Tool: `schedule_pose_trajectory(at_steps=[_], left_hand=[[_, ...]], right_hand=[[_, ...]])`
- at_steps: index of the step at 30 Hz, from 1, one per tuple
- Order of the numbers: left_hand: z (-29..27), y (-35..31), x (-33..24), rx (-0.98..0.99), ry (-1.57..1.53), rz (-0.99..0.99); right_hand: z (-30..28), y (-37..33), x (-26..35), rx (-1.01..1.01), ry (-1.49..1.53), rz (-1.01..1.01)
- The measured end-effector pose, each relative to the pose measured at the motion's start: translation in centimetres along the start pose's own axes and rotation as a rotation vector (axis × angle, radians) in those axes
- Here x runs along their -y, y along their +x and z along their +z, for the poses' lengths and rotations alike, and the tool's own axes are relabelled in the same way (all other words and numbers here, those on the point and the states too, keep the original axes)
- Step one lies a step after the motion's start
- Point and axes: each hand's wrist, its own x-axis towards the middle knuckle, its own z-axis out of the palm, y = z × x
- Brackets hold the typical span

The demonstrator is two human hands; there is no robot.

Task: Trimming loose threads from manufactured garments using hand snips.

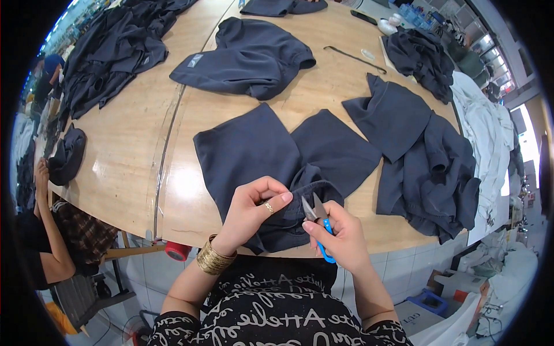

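Garment [245, 147]: gathered edge [321, 185] pinched in left hand [249, 210]
Right hand [344, 237]: curled round snips [328, 225], blades [318, 210] parted
Risk: garment nicked, should blades stray

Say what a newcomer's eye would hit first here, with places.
Likely the blue-handled snips in the right hand, blades parted over the dark garment that the left hand holds near the table's near edge. Next, the gold bangles just below the left hand in the view. Then the white fabric at the picture's right.
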Motion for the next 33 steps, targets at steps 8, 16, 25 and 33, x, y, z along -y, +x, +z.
schedule_pose_trajectory(at_steps=[8,16,25,33], left_hand=[[0.1,-0.3,0.0,0.029,0.016,0.014],[0.2,-0.3,-0.2,0.039,0.024,0.023],[0.1,-0.2,0.0,0.035,0.046,0.017],[0.1,0.0,0.3,0.038,0.053,0.000]], right_hand=[[0.0,-0.5,-0.7,0.036,-0.026,0.062],[-0.2,-0.3,-0.7,0.035,-0.049,0.073],[-0.3,-0.1,-0.8,0.038,0.024,0.056],[-0.9,0.4,-1.4,-0.060,0.294,-0.157]])
